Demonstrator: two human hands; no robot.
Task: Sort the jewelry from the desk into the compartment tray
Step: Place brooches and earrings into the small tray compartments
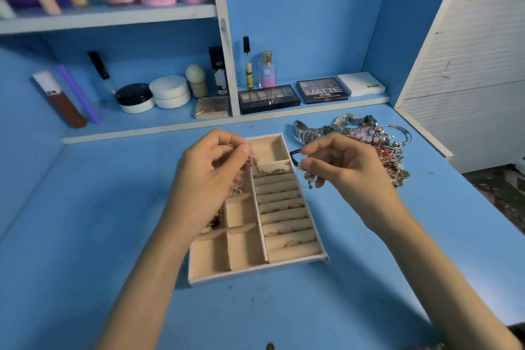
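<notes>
A beige compartment tray lies on the blue desk, with ring rolls down its right side and square cells on its left. My left hand hovers over the tray's upper left and pinches a gold chain that trails into a cell. My right hand, just right of the tray, pinches a small dangling earring. A dark beaded bracelet lies beside the tray's upper right corner. A tangled jewelry pile with a silver watch sits behind my right hand. Several rings rest in the rolls.
Along the desk's back ledge stand eyeshadow palettes, a perfume bottle, jars and tubes. A white divider splits the shelf. A white panel bounds the right side, where the desk edge drops off.
</notes>
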